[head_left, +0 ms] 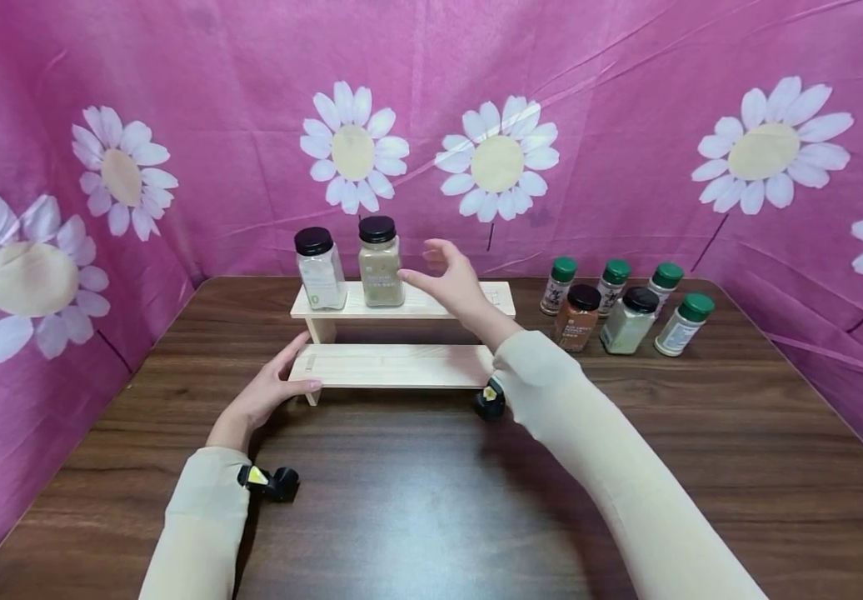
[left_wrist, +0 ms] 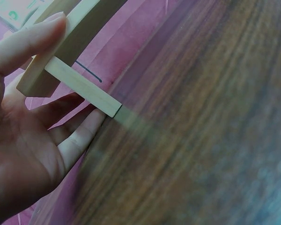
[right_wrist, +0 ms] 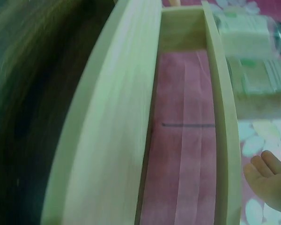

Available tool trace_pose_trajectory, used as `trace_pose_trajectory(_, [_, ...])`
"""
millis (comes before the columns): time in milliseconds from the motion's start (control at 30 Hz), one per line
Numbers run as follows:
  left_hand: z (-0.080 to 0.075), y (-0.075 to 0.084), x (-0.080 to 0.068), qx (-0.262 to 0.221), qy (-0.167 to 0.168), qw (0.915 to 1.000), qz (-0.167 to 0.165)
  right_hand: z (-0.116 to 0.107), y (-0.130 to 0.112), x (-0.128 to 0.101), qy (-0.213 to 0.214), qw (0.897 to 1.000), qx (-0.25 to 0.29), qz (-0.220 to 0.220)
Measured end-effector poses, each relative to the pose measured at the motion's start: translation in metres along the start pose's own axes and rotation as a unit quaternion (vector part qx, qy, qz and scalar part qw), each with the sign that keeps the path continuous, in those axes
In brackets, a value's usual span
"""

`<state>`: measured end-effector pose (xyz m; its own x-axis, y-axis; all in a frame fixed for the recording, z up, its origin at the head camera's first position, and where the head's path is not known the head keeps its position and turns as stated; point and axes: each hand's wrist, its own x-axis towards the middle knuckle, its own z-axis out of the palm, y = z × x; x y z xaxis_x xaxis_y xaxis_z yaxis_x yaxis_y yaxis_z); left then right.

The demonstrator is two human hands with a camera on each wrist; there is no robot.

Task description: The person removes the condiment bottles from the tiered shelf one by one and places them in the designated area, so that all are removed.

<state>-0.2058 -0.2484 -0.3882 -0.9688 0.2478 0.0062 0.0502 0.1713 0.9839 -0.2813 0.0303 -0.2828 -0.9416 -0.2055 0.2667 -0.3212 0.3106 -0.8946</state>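
A two-tier wooden shelf rack [head_left: 394, 367] stands on the table. My left hand [head_left: 262, 393] holds its left end; in the left wrist view, the thumb lies on the board and the other fingers reach around the leg [left_wrist: 82, 86]. On the upper tier stand two black-lidded spice jars, a pale one [head_left: 324, 282] at the left end and a beige powder one [head_left: 381, 275] beside it. Just right of the beige jar is my right hand [head_left: 452, 283], fingers loosely bent and holding nothing. The right wrist view shows this hand [right_wrist: 271, 185] apart from the jars.
Right of the rack stand several green-lidded shakers [head_left: 679, 325], a black-lidded jar of red powder [head_left: 577, 321] and another of green contents [head_left: 629, 323]. A pink flowered cloth [head_left: 416, 75] hangs behind the brown wooden table [head_left: 401, 500].
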Motion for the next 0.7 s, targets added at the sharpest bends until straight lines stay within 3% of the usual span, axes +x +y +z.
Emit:
trace_pose_trajectory(300, [-0.001, 0.0, 0.001, 0.006, 0.0, 1.0, -0.004, 0.033, -0.007, -0.001, 0.016, 1.0, -0.008, 0.015])
trace_pose_trajectory(700, [0.0, -0.001, 0.002, 0.005, 0.0, 1.0, -0.002, 0.051, -0.009, 0.003, 0.068, 0.997, -0.048, -0.004])
